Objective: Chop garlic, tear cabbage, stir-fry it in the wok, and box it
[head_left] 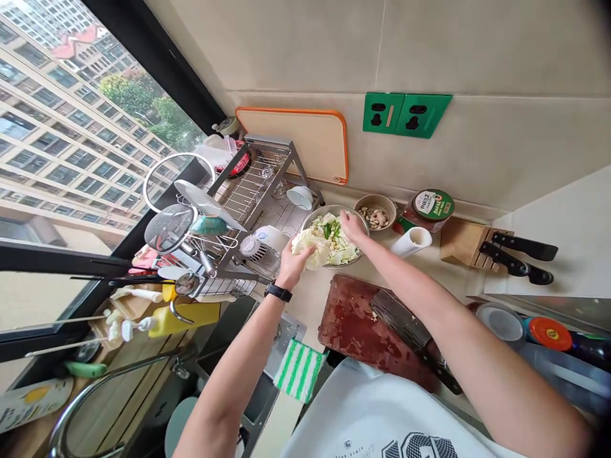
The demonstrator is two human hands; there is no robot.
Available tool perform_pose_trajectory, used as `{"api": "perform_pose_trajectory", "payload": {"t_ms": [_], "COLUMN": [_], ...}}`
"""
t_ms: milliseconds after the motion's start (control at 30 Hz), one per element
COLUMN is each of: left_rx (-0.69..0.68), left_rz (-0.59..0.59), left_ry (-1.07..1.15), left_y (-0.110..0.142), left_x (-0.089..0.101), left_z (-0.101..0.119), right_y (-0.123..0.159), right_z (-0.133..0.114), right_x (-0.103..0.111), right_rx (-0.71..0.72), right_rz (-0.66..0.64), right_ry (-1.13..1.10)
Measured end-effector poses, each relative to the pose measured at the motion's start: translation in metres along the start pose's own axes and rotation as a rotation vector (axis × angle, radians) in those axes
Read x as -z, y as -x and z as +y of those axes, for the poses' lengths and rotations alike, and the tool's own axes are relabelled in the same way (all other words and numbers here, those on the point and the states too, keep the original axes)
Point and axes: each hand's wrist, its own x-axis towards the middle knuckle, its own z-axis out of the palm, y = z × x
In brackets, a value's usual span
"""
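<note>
Head view: left hand (296,267), wrist bent, closed firmly around a pale cabbage wedge (308,248) at the rim of a steel bowl (329,208). Right arm (429,305) outstretched, right hand (353,227) loosely open, gripping nothing, over chopped cabbage (341,248) inside that bowl.

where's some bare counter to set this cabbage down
Bare counter shows between the paper towel roll and the knife block, plus a strip between the steel bowl and the chopping board. Crowded around the bowl and the dish rack.
</note>
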Motion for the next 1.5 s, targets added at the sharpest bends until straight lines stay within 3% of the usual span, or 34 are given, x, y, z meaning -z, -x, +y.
{"api": "perform_pose_trajectory", "payload": {"t_ms": [133, 267, 333, 400, 500, 567, 733, 867, 933, 1033, 1133, 1333, 1500], "left_rx": [-0.040, 0.044, 0.114, 0.161, 0.180, 0.147, 0.092, 0.003, -0.068, -0.031, 0.032, 0.202, 0.107], "left_rz": [-0.031, -0.061, -0.130, -0.156, -0.063, -0.028, 0.071, 0.097, 0.152, 0.220, 0.145, 0.000, 0.105], "left_ry": [0.095, 0.089, 0.071, 0.100, 0.168, 0.168, 0.178, 0.157, 0.119, 0.187, 0.296, 0.370, 0.292], "left_y": [-0.001, -0.008, -0.010, -0.008, 0.000, 0.005, 0.011, 0.011, 0.010, 0.007, 0.007, 0.016, 0.010], "left_x": [0.011, 0.010, 0.006, 0.001, -0.009, -0.017, -0.034, -0.036, -0.034, -0.032, -0.034, -0.046, -0.053], "left_z": [-0.009, -0.002, 0.006, 0.014, 0.017, 0.011, -0.012, -0.015, -0.012, -0.005, 0.001, 0.003, -0.003], "right_y": [0.009, 0.027, 0.034, 0.040, 0.044, 0.048, 0.052, 0.047, 0.050, 0.061, 0.069, 0.060, 0.055], "right_z": [0.000, -0.032, -0.045, -0.049, -0.046, -0.044, -0.047, -0.053, -0.055, -0.058, -0.057, -0.051, -0.045], "right_x": [0.004, 0.005, 0.001, -0.004, -0.014, -0.020, -0.032, -0.032, -0.032, -0.034, -0.034, -0.030, -0.034], "right_rx": [0.107, 0.414, 0.486, 0.465, 0.333, 0.228, 0.100, -0.131, -0.100, 0.182, 0.340, 0.228, 0.134], "right_rz": [-0.122, -0.283, -0.356, -0.283, -0.048, 0.038, 0.028, 0.059, 0.077, 0.101, 0.158, 0.100, 0.083], "right_ry": [0.217, -0.053, -0.095, -0.067, -0.099, -0.133, -0.159, -0.292, -0.344, -0.303, -0.195, -0.198, -0.255]}}
